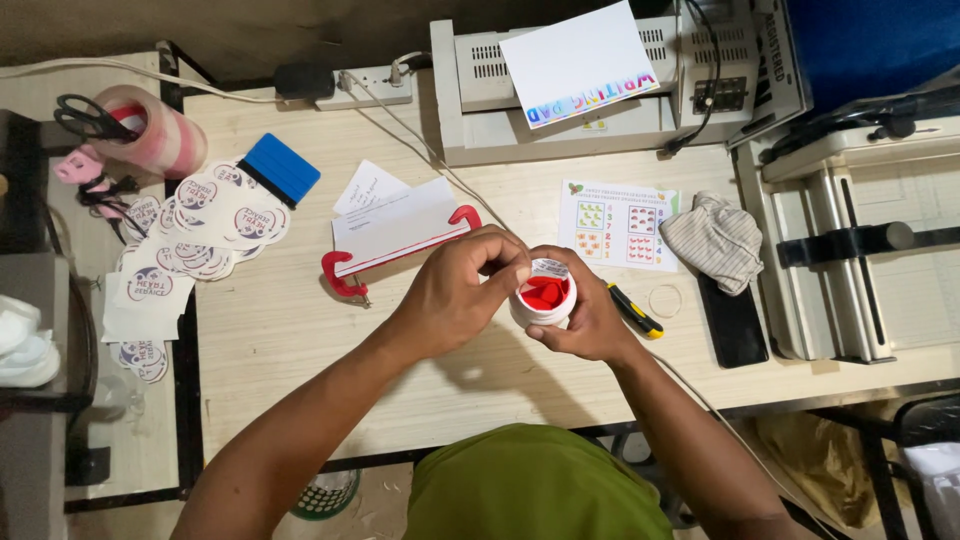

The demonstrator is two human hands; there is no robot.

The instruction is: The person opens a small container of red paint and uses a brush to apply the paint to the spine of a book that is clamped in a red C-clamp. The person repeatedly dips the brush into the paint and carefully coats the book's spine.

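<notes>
My right hand (590,320) grips a small white jar (543,300) with red contents, held just above the wooden table (300,330). My left hand (462,285) pinches a small piece of silvery foil seal (549,267) at the jar's rim. The two hands meet over the middle of the table. A yellow and black utility knife (636,312) lies just right of my right hand, partly hidden by it.
A red clamp with papers (395,235) lies behind my left hand. Round stickers (205,225), a blue squeegee (281,168) and a tape roll with scissors (140,130) sit left. A laminator (560,100), printed sheet (620,222), cloth (715,240) and dark phone (732,320) are right.
</notes>
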